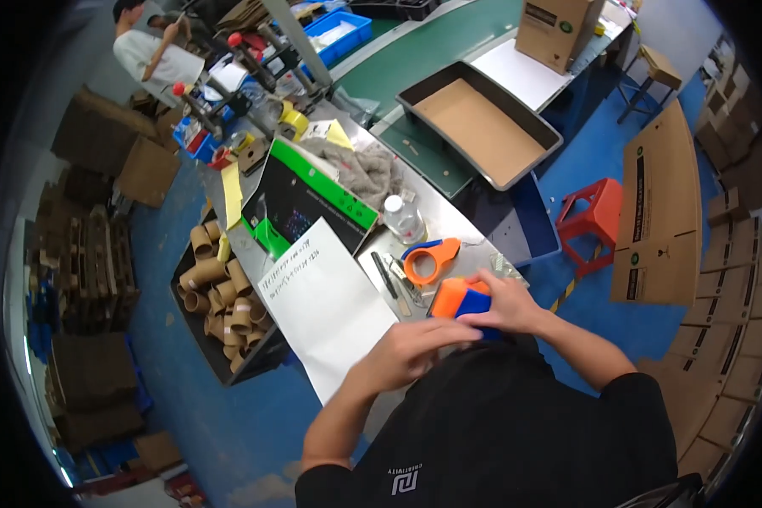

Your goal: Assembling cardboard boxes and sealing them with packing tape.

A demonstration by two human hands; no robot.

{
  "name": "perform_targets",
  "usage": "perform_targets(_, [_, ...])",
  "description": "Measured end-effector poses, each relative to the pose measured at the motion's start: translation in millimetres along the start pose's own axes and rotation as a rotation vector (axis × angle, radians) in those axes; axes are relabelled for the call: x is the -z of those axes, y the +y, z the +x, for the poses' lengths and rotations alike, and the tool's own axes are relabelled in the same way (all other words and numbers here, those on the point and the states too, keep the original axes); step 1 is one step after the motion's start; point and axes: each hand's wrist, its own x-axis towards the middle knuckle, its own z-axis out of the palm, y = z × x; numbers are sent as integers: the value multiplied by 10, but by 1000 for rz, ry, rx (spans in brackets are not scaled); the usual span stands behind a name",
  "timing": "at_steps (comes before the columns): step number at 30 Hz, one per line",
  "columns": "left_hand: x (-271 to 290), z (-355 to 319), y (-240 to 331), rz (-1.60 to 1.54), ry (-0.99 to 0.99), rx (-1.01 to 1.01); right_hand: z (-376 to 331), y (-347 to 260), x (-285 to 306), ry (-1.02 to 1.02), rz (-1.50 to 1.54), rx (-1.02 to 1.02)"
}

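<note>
My right hand (515,306) grips an orange and blue plastic piece (455,296) close to my body at the table's near edge. Beside it, my left hand (406,349) has its fingers bent together and reaching to the piece's near side; whatever they pinch is hidden. Just beyond lies an orange and blue tape dispenser (430,261), its round opening facing up. A dark pen-like tool (383,274) rests left of that, among small metal tools. A white sheet with handwriting (326,313) hangs partly over the table's left edge.
A clear bottle (404,220), a black and green box (309,199) and a grey cloth (360,165) occupy the table. Left below stands a bin of cardboard tubes (229,364). Right are a brown-lined tray (411,97), a red stool (591,222) and cartons (659,195).
</note>
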Motion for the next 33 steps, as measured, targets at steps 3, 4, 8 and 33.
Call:
perform_targets(3, [-273, -603, -484, -263, 201, 184, -149, 74, 105, 146, 188, -75])
perform_targets(4, [-364, -716, -649, -261, 192, 178, -174, 128, 94, 170, 245, -95])
perform_targets(8, [-755, -1075, -1174, -601, 533, 497, -325, 255, -12, 247, 322, -42])
perform_targets(33, [-1002, -1165, -1632, -322, 220, 833, -1316, 202, -187, 389, 725, -333])
